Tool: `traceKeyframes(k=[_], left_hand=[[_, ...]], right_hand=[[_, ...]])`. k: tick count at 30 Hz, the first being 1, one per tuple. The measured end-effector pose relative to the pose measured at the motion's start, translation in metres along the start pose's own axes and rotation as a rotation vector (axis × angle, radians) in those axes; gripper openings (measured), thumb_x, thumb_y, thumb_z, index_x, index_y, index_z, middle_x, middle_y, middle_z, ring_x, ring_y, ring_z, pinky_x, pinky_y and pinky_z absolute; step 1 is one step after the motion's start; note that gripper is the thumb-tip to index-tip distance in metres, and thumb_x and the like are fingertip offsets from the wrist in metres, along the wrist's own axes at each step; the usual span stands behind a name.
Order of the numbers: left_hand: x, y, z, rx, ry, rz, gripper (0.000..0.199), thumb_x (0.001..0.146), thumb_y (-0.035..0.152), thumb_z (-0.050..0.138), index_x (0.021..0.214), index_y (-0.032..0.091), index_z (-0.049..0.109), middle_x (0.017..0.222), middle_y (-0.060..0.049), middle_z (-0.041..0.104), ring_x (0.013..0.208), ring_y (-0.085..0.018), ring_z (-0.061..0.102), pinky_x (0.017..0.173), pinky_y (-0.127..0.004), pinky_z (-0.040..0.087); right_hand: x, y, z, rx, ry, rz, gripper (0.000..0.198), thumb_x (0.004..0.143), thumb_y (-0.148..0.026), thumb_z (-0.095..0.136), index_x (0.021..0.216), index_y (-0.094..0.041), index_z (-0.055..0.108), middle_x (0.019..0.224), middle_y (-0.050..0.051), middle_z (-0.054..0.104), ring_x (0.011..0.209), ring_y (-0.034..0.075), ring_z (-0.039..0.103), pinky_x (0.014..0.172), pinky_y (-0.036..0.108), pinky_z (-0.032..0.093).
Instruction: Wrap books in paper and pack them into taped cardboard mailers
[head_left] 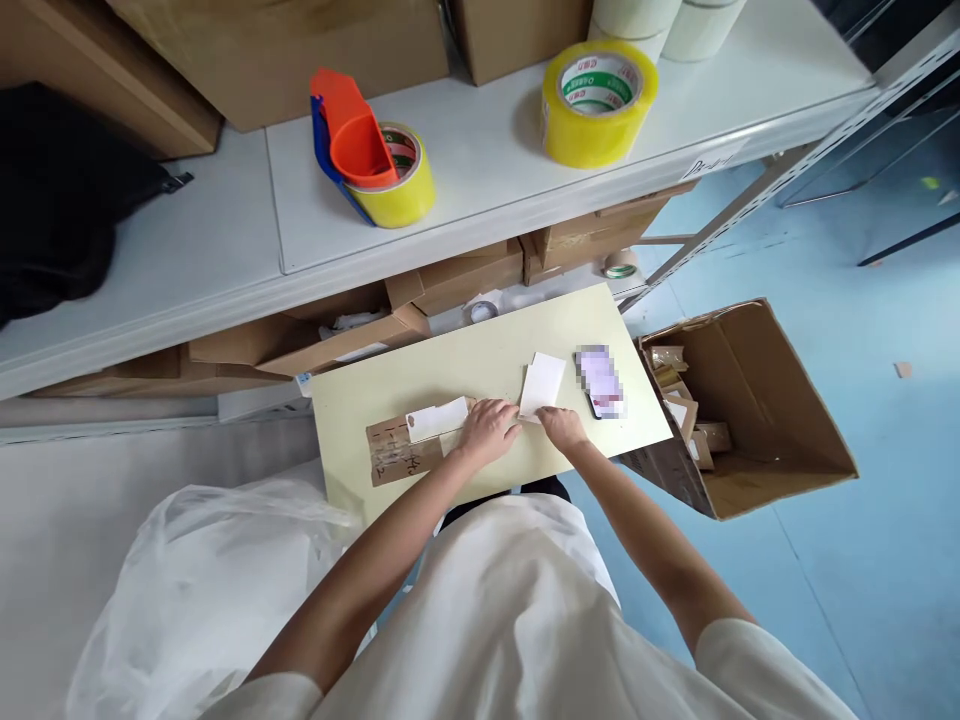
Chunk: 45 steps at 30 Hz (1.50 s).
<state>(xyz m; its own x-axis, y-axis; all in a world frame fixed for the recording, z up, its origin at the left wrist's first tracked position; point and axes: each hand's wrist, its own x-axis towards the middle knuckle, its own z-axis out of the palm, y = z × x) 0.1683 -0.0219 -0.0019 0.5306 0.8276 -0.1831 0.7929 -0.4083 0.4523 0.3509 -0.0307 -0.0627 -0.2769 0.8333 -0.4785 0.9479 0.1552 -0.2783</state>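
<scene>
On a small pale yellow table (442, 365) lies a white piece of paper or card (544, 382), tilted a little. My right hand (562, 428) has its fingers closed on the lower edge of this paper. Just to the left, my left hand (487, 430) rests low over the table, fingers pointing toward the paper and thumb apart; its palm side is hidden. Under and beside its wrist is a brown cardboard piece (390, 455) with handwriting, and a torn-edged white sheet (437, 419) lies partly on it. A phone (600, 382), its screen blurred, lies right of the paper.
The shelf (480, 190) ahead holds a tape dispenser (367, 150), a yellow tape roll (598, 103) and cardboard boxes. An open carton (780, 400) with small boxes stands right of the table. At the left is a translucent plastic bag (217, 590).
</scene>
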Motion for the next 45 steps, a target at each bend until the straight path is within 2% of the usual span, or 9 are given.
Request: traceKeyframes(k=[9,17,22,26,29,32,37,41,45], left_hand=[[0.007,0.003,0.003,-0.052,-0.033,-0.128,0.025,0.087,0.034,0.053,0.106,0.02,0.06,0.106,-0.008,0.065,0.098,-0.024,0.06,0.089,-0.039,0.044],[0.035,0.011,-0.017,-0.09,0.122,-0.054,0.044,0.084,0.026,0.058,0.126,0.019,0.05,0.126,-0.011,0.055,0.122,-0.024,0.047,0.102,-0.038,0.038],[0.052,0.016,-0.033,-0.132,0.035,0.1,0.023,0.087,0.023,0.052,0.108,0.018,0.062,0.093,-0.007,0.069,0.088,-0.019,0.063,0.093,-0.039,0.042],[0.05,0.007,-0.045,-0.394,0.085,-0.049,0.018,0.085,0.031,0.055,0.088,0.017,0.066,0.074,-0.003,0.067,0.071,-0.016,0.061,0.071,-0.029,0.047],[0.047,-0.008,-0.054,-0.718,0.112,-0.186,0.022,0.082,0.036,0.057,0.087,0.015,0.063,0.074,-0.003,0.066,0.069,-0.015,0.061,0.061,-0.024,0.047],[0.046,-0.022,-0.061,-0.847,0.191,-0.252,0.023,0.081,0.035,0.057,0.09,0.014,0.059,0.08,-0.005,0.066,0.074,-0.017,0.063,0.066,-0.027,0.05],[0.041,-0.02,-0.081,-0.296,0.559,-0.182,0.04,0.081,0.03,0.059,0.117,0.014,0.05,0.121,-0.017,0.057,0.114,-0.026,0.054,0.094,-0.042,0.043],[0.046,0.006,-0.09,0.147,0.228,0.281,0.038,0.085,0.019,0.053,0.123,0.021,0.053,0.126,-0.013,0.057,0.127,-0.028,0.043,0.108,-0.054,0.022],[0.058,0.015,-0.086,0.296,0.036,0.35,0.033,0.086,0.007,0.043,0.107,0.021,0.065,0.089,-0.008,0.069,0.104,-0.024,0.056,0.108,-0.061,0.013]], right_hand=[[0.004,0.018,-0.033,0.094,0.094,-0.001,0.035,0.091,-0.047,0.047,0.081,-0.018,0.065,0.082,0.008,0.069,0.072,0.019,0.062,0.054,0.025,0.029],[-0.003,0.018,-0.057,0.19,0.379,-0.177,0.026,0.095,-0.023,0.042,0.097,-0.02,0.068,0.089,0.008,0.067,0.079,0.018,0.058,0.065,0.027,0.038],[-0.011,0.01,-0.069,0.305,0.551,-0.282,0.029,0.091,-0.041,0.049,0.091,-0.018,0.067,0.073,0.006,0.062,0.072,0.018,0.058,0.073,0.032,0.041],[-0.009,0.017,-0.074,0.689,0.715,-0.177,0.069,0.066,-0.06,0.071,0.118,-0.018,0.054,0.109,0.013,0.062,0.102,0.027,0.058,0.085,0.039,0.045],[0.0,0.022,-0.067,0.94,0.57,-0.171,0.066,0.068,-0.06,0.069,0.118,-0.02,0.054,0.118,0.012,0.061,0.107,0.027,0.057,0.087,0.04,0.046],[0.008,0.015,-0.055,1.049,0.396,-0.172,0.036,0.083,-0.053,0.054,0.09,-0.019,0.063,0.089,0.006,0.068,0.084,0.021,0.064,0.076,0.034,0.048],[0.01,-0.009,-0.048,0.973,0.484,-0.136,0.025,0.088,-0.042,0.05,0.08,-0.02,0.06,0.076,0.003,0.066,0.071,0.017,0.061,0.065,0.028,0.046],[0.008,-0.021,-0.053,0.81,0.593,-0.201,0.025,0.092,-0.037,0.045,0.081,-0.02,0.06,0.079,0.006,0.066,0.073,0.019,0.06,0.067,0.03,0.046],[0.008,-0.022,-0.049,0.796,0.646,-0.232,0.024,0.092,-0.039,0.046,0.092,-0.02,0.061,0.086,0.007,0.067,0.079,0.02,0.062,0.072,0.032,0.048]])
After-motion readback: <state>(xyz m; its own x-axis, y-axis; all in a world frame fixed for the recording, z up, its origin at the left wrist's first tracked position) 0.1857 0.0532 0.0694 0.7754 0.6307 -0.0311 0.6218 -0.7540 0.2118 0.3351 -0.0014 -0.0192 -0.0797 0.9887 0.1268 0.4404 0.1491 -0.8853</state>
